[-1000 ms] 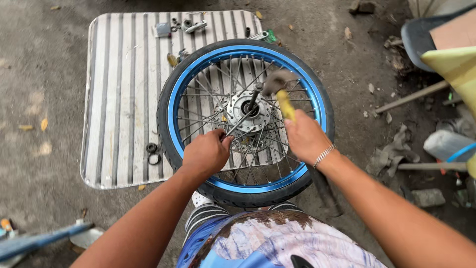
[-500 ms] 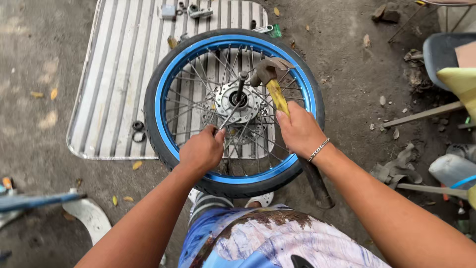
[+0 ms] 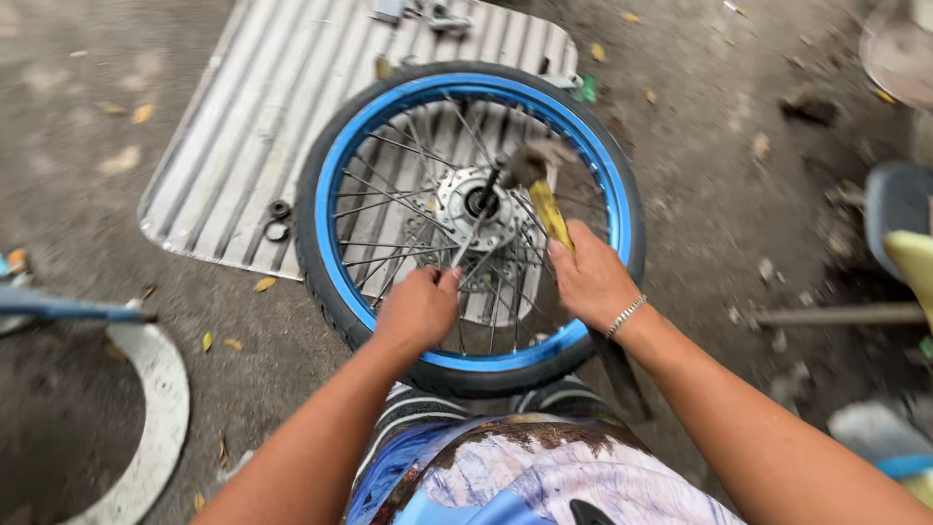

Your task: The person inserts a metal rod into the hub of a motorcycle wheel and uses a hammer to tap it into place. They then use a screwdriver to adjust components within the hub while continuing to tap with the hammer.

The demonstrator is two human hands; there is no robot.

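At frame center, a spoked wheel (image 3: 466,219) with a blue rim and black tire lies flat, half on a corrugated metal sheet (image 3: 262,126), half on the concrete ground (image 3: 739,175). Right hand (image 3: 593,282) is closed around the yellow handle of a hammer (image 3: 539,194); handle's long axis runs from the hand up and left, head blurred, sitting just right of the hub (image 3: 476,206). Left hand (image 3: 418,309) is fisted around a thin metal rod (image 3: 476,228), which slants up and right from the fist to the hub center. So the hub lies above both hands and between them, hammer head nearest it, rod tip at or in the hub bore, contact can't be confirmed. 2 small black rings (image 3: 279,220) sit on the sheet left of the tire. Loose parts (image 3: 428,12) at top edge. White curved piece (image 3: 160,408) lower left. Dry leaves scattered around.
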